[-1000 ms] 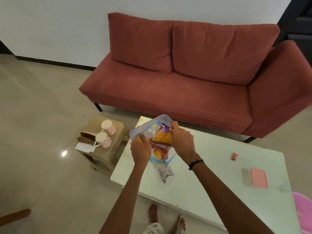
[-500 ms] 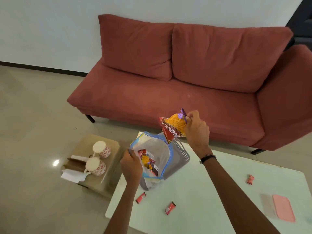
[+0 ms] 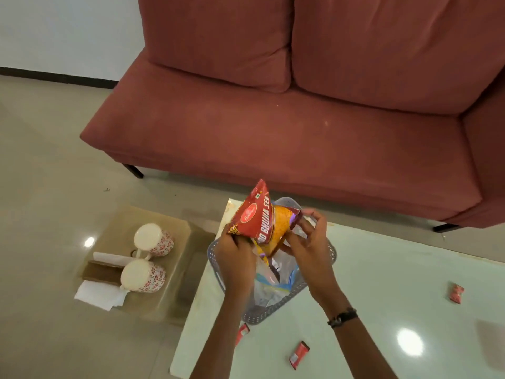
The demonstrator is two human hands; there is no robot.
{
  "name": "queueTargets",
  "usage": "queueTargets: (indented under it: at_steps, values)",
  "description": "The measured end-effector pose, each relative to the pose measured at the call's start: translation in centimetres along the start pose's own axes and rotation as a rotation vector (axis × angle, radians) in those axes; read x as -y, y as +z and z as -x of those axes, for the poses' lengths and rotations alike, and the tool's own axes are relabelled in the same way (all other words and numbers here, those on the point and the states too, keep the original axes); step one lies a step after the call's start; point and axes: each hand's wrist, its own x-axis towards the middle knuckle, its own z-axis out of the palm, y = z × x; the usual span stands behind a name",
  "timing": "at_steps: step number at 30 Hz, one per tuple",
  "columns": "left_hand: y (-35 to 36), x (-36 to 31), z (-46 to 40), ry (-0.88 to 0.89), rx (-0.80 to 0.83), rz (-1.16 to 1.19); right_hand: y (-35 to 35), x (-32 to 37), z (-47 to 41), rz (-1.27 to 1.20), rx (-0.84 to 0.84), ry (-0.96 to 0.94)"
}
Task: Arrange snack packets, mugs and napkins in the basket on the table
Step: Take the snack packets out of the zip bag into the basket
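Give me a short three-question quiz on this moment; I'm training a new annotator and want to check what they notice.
1. True or false: both mugs already stand in the basket.
2. Which hands grip the red snack packet? A) left hand only B) right hand only C) both
3. Fill in: the white napkins lie on the low side ____, beside the mugs.

Key
1. False: both mugs sit on the low stool left of the table.
2. C: each hand holds one end of the packet, above the basket.
3. stool
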Motion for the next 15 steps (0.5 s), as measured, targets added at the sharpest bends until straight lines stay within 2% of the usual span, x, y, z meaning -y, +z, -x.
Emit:
queueTargets:
  at_steps: [5, 10, 15]
  values:
    - [0.0, 1.2, -1.9, -0.026, 0.087, 0.000, -0.3, 0.6, -1.7, 0.233, 0.326, -0.146]
    - [0.5, 1.8, -3.2, 0.027, 0.155, -0.034, -0.4, 1.7, -4.4, 0.523, 0.368, -0.051]
    - [0.6, 2.4, -3.5, 0.014, 0.210, -0.098, -0.3, 1.3, -5.5, 0.544, 0.483, 0.001]
